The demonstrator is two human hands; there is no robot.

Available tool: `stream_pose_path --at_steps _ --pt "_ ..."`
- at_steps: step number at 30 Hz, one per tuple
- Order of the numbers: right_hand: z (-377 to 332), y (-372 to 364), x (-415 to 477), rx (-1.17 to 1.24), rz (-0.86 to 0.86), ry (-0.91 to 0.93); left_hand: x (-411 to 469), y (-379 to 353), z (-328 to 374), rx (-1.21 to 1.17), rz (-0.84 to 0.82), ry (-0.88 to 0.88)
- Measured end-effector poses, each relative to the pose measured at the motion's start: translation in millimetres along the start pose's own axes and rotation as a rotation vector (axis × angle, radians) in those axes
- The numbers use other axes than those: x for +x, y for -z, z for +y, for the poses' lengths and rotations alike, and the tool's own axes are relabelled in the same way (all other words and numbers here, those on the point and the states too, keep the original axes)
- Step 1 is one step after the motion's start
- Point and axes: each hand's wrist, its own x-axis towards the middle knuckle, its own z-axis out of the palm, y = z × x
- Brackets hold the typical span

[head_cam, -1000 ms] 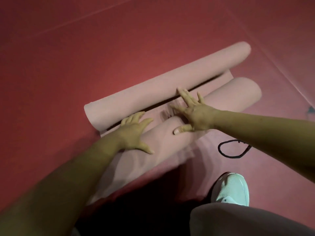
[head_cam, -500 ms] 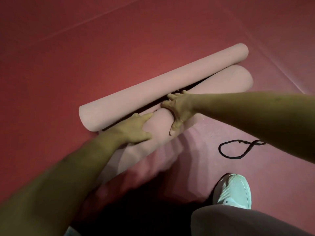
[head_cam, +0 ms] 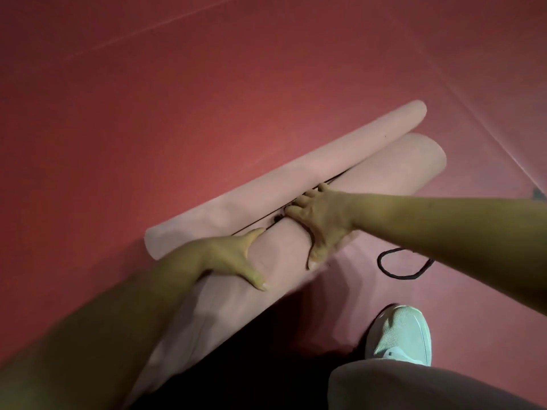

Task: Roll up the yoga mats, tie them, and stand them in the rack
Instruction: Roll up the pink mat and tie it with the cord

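Two pink rolled mats lie side by side on the red floor (head_cam: 148, 113), touching. The left hand (head_cam: 233, 255) presses flat on the near roll (head_cam: 396, 170), fingers straight and thumb spread. The right hand (head_cam: 322, 220) grips this roll, its fingers curled over into the gap beside the far roll (head_cam: 281, 182).

The far roll (head_cam: 296, 176) lies tight against the near roll (head_cam: 399, 170), leaving only a dark slit between them (the right hand (head_cam: 322, 223) curls into its middle and the left hand (head_cam: 228, 255) reaches it just beside). The red floor (head_cam: 207, 113) lies open beyond the far roll. On the near side, a black cord loop (head_cam: 398, 276), a white shoe (head_cam: 399, 332) and a knee (head_cam: 414, 386) crowd the way.
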Motion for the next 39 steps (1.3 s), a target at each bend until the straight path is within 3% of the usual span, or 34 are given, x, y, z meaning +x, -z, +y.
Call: stream_pose_path --at_steps 4,7,10,12,14,17,19,21,24,27,29,32,34,37,39 --pt "-2.6 1.9 -1.0 0.120 -0.010 0.001 -5.9 -7.2 12.6 0.106 0.067 0.005" --pt "3.0 13.8 4.6 0.196 0.098 -0.073 -11.0 0.2 37.4 0.410 0.480 -0.032" --pt "-3.3 28.1 16.3 0.123 0.276 -0.236 -20.0 29.4 37.9 0.448 0.357 0.047" --pt "-12.6 39.1 26.7 -0.004 0.334 -0.282 -24.6 28.4 31.9 0.392 0.335 0.127" --pt "-16.9 43.7 32.6 0.045 0.348 -0.316 -22.0 10.2 37.2 0.334 0.305 0.188" --pt "-9.7 29.8 25.0 0.129 0.366 -0.295 -14.1 -0.2 29.3 0.435 0.438 0.144" --pt "-8.0 9.9 14.2 0.060 0.452 -0.245 -10.9 15.3 15.5 0.322 0.531 0.083" --pt "-7.8 -7.6 5.3 -0.070 0.489 -0.183 -12.2 24.4 11.5 0.247 0.507 0.063" --pt "6.4 -7.5 7.2 -0.124 0.449 -0.129 -12.8 25.3 17.7 0.463 0.486 0.133" --pt "20.2 16.8 17.9 -0.073 0.391 -0.075 -18.9 23.8 29.7 0.848 0.617 0.165" --pt "25.6 33.4 27.4 -0.002 0.334 -0.069 -22.8 27.2 28.5 0.976 0.727 0.091" --pt "27.9 47.0 37.0 0.116 0.302 -0.073 -29.2 32.6 23.5 0.956 0.887 -0.151" --pt "29.5 44.2 35.6 0.177 0.365 -0.048 -28.7 39.3 23.8 0.804 0.857 -0.093" --pt "30.5 27.9 29.7 0.220 0.485 0.021 -20.3 52.3 28.2 0.584 0.575 0.162" --pt "30.6 21.6 29.5 0.216 0.547 0.042 -14.6 55.2 30.2 0.564 0.492 0.236"
